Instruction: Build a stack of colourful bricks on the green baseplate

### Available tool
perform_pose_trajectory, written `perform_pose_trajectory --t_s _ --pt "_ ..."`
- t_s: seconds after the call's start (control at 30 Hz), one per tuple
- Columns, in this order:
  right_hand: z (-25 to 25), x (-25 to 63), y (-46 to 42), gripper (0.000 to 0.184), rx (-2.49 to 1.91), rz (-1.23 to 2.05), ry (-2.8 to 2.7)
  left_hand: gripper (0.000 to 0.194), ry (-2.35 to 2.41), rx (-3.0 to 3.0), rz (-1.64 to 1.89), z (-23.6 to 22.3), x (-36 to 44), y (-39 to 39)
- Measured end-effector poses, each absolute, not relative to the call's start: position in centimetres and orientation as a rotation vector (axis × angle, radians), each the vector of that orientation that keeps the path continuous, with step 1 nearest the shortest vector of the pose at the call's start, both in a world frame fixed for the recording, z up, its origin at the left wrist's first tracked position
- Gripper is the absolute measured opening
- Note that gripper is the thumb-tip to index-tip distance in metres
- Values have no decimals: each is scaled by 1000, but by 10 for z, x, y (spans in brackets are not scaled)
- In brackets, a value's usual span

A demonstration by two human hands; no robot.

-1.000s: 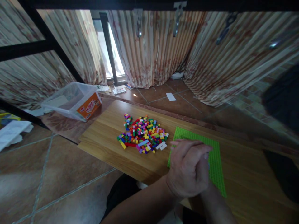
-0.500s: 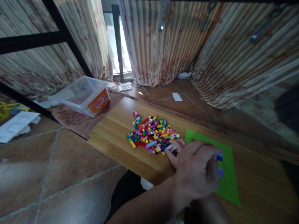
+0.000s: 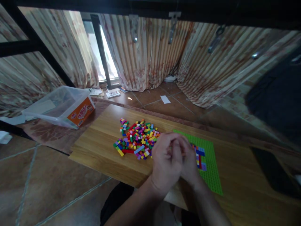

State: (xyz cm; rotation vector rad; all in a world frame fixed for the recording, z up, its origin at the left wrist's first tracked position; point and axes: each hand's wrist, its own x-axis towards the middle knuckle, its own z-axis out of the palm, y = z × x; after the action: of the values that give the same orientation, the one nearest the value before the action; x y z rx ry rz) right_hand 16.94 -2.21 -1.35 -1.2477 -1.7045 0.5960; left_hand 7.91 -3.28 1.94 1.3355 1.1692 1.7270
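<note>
While left hand touches right hand, loose bricks lie nearby.

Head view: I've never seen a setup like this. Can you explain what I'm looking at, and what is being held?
There is no robot here: these are a person's bare hands, and every picture comes from one camera on their head, looking forward and down.

On the wooden table lies a loose pile of colourful toy bricks. To its right is a green base plate with some bricks attached. A clear plastic box stands beyond the table's left end.

The left hand and right hand meet between pile and plate; their fingers hide whatever they may hold.
</note>
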Motion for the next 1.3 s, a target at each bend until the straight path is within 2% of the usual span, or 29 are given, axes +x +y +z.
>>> perform_pose_trajectory --t_s 0.07,0.2,0.4,0.57,0.73,0.8,1.1,1.3 --pt "-15 185 -16 37 -1224 648 -1640 14 1245 1050 1623 16 74 -23" --pt "-15 195 -18 57 -1290 703 -1577 14 1098 652 1273 9 69 -11" --pt "-10 201 -25 69 -1266 661 -1633 14 1035 744 1232 5 74 -13" --pt "-4 210 -27 66 -1328 657 -1633 19 892 489 1131 6 77 -11" --pt "2 222 -27 48 -1337 614 -1682 28 758 344 1048 9 82 -13" --pt "3 229 -26 43 -1332 563 -1719 27 744 355 1022 9 85 -14" --pt "-7 276 -12 41 -1529 476 -1622 14 1051 537 1129 3 90 -12" --pt "-21 274 -7 42 -1615 614 -1772 34 1105 603 1081 -5 96 -15"
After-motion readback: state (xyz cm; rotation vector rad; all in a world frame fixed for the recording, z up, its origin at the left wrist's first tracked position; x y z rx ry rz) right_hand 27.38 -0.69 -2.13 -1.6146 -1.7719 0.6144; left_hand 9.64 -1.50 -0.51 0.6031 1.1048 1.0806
